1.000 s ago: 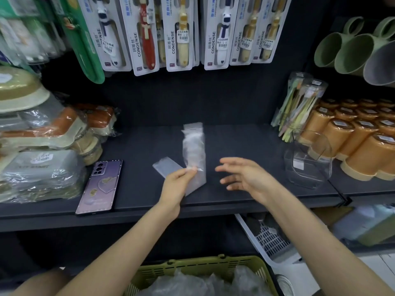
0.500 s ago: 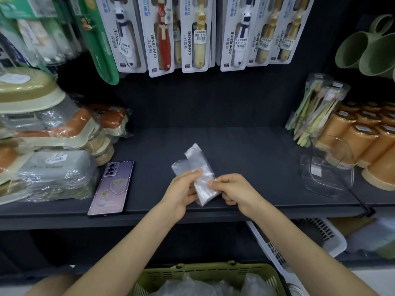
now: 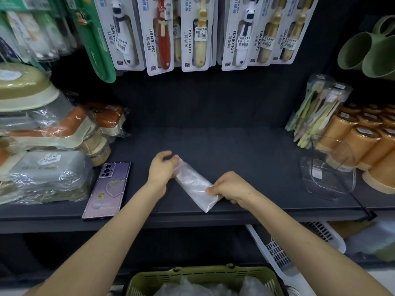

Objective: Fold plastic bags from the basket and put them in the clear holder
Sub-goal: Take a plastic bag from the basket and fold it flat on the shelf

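Observation:
A clear plastic bag [image 3: 193, 183], folded into a narrow strip, lies slanted on the dark shelf [image 3: 213, 144]. My left hand [image 3: 161, 171] pinches its upper left end. My right hand [image 3: 230, 190] pinches its lower right end near the shelf's front edge. The clear holder [image 3: 329, 178] stands at the right of the shelf, apart from both hands. Below the shelf, the green basket [image 3: 203, 276] holds more crumpled plastic bags [image 3: 213, 289].
A purple phone [image 3: 108, 190] lies left of my left hand. Wrapped boxes [image 3: 42, 167] pile up at the far left. Orange cups [image 3: 363, 144] and a toothbrush pack [image 3: 316, 112] crowd the right behind the holder. A white basket [image 3: 284, 251] sits below right.
The bag went from a loose strip held by my left hand alone to a tighter fold stretched between both hands. It now lies slanted, and my right hand has taken its lower end.

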A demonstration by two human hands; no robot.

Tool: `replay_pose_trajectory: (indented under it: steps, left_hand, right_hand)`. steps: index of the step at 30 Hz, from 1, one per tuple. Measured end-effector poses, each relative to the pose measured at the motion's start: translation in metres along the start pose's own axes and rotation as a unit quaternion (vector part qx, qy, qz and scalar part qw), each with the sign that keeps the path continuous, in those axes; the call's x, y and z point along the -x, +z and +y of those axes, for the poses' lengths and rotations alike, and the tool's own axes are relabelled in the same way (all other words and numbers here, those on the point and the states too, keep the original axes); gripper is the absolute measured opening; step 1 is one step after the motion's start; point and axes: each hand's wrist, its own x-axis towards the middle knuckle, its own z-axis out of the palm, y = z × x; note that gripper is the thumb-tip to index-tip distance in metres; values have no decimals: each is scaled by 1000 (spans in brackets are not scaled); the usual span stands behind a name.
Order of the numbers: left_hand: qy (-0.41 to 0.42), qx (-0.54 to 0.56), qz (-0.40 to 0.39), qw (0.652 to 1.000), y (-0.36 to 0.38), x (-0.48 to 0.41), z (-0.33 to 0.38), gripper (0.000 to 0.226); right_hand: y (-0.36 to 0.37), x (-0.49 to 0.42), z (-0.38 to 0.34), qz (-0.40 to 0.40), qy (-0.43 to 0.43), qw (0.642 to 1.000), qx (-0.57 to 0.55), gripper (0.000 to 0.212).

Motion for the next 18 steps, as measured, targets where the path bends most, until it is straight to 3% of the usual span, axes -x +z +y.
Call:
replay_pose_trajectory:
  steps: [2,5,8,10,14,16,18]
  left_hand:
    - [160,-189,24,969,-5,0,-4,36]
    - [391,-411,-8,823,-14,-2,-21,37]
    - [450,-492,-139,732,-15,3,-34,52]
    - [435,-518,-192,711,-10,13,-39,65]
    - [348,-557,-217,722,4,32,-44,83]
    - [329,-587,-180,718,14,39,-45,70]
    - [294,-608,-140,724,26,47,-48,54]
  right_hand:
    - [-1,-3,-2,-4,10,1000,17,11]
    - [-3,-6,-3,-12,16,999,31,14]
    - [-9,-6,-2,-19,14,999,43,18]
    - [-15,-4,0,-33,15,998,54,15]
    - [-29,3,2,-53,19,995,79,12]
    - [-35,9,4,-37,0,998,60,18]
    - [-36,14,9,41,-45,998,26,19]
